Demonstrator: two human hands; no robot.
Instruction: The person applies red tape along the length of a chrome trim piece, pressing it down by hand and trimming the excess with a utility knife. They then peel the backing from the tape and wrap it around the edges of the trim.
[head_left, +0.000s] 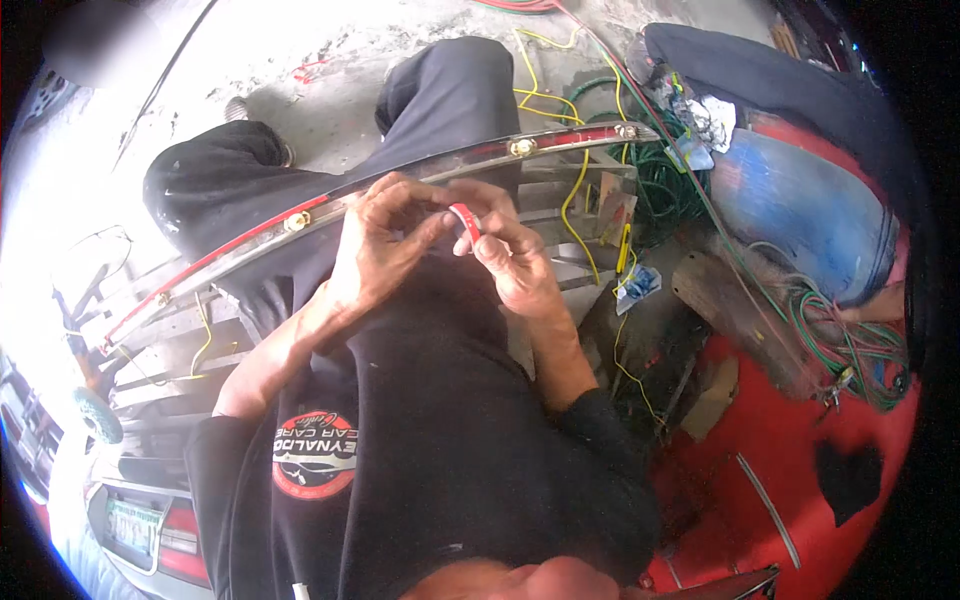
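Across my lap lies a long, curved trim strip (410,163) with red along parts of it and several pale yellow clips (522,147) on its face. In front of it my two hands meet over a short curled strip of red tape (468,222) with a whitish edge. My right hand (520,265) pinches the tape between thumb and fingers. My left hand (382,240) has its thumb and fingertips closed at the tape's upper end. Some fingers of both hands are hidden behind one another.
A slatted bench (150,375) is under the trim. At right are a yellow-handled cutter (624,248), a blue container (800,215), coiled hoses (850,345) and a red panel (720,520). Yellow cord (572,205) runs past. A car's tail (150,525) shows lower left.
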